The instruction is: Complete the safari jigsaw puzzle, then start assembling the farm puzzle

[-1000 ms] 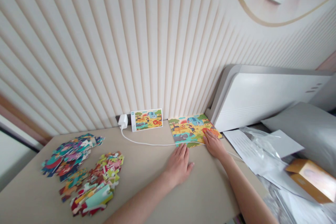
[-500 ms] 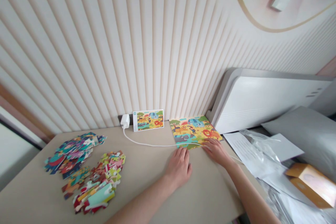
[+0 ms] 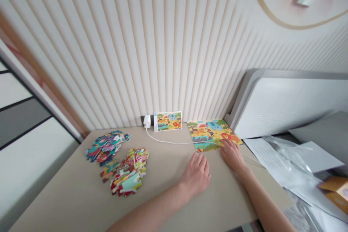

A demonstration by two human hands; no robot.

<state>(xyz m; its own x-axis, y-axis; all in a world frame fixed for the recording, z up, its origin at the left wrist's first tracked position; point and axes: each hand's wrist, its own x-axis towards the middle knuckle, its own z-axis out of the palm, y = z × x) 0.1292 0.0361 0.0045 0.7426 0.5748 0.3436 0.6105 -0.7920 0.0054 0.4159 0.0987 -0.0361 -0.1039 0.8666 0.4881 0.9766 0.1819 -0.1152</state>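
An animal-picture jigsaw puzzle [image 3: 202, 133], apparently assembled, lies flat at the back right of the table, against the wall. My right hand [image 3: 232, 155] rests with its fingers over the puzzle's lower right part, beside a white cable [image 3: 174, 143] that crosses it. On the bare tabletop just below the puzzle lies my left hand [image 3: 196, 174], palm down, fingers loosely bent and nothing visible in it. A small picture card [image 3: 168, 120] with the same animal scene leans upright on the wall, left of the puzzle.
Two heaps of loose puzzle pieces, a dark blue one [image 3: 107, 146] and a red-green one [image 3: 129, 174], lie on the table's left [image 3: 67, 192]. A white charger [image 3: 147, 121] is plugged in at the wall. Papers [image 3: 274, 156], clear plastic and an orange box [image 3: 335, 192] crowd the right.
The camera view has swung left, so everything sits further right. My left hand has drawn back from the puzzle's lower edge. The right hand stays at its lower right.
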